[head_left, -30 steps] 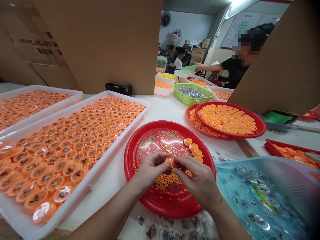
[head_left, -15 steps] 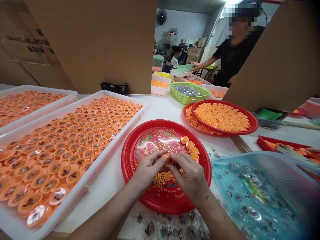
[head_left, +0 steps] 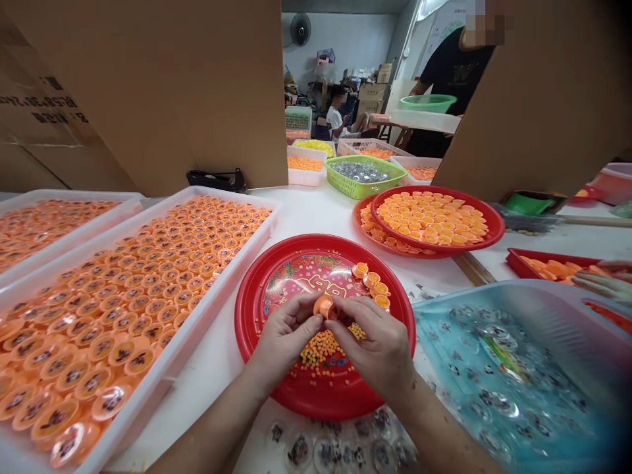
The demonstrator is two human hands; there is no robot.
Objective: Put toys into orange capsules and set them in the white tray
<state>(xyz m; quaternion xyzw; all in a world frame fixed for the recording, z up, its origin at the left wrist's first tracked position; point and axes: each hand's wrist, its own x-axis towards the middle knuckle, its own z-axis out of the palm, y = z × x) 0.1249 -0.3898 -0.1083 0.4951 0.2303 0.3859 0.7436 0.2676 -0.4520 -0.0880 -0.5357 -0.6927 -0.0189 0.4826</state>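
Towards nine o'clock we have a white rectangular plastic tray (head_left: 170, 352) full of orange picture-faced cups (head_left: 103, 345); above the middle of a round red patterned plate (head_left: 245, 309), our left hand (head_left: 289, 329) has its grip clamped on a small orange plastic cup (head_left: 324, 306); tiny yellow-orange beads (head_left: 316, 353) lie at the plate's six o'clock; our right hand (head_left: 378, 336) pinches the same cup from three o'clock; a short row of orange cups (head_left: 372, 280) curves at two; past three sits a translucent blue plastic basin (head_left: 557, 316).

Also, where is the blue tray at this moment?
In the head view, the blue tray lies at the lower right, beside the patterned red tray and to the right of the right hand.
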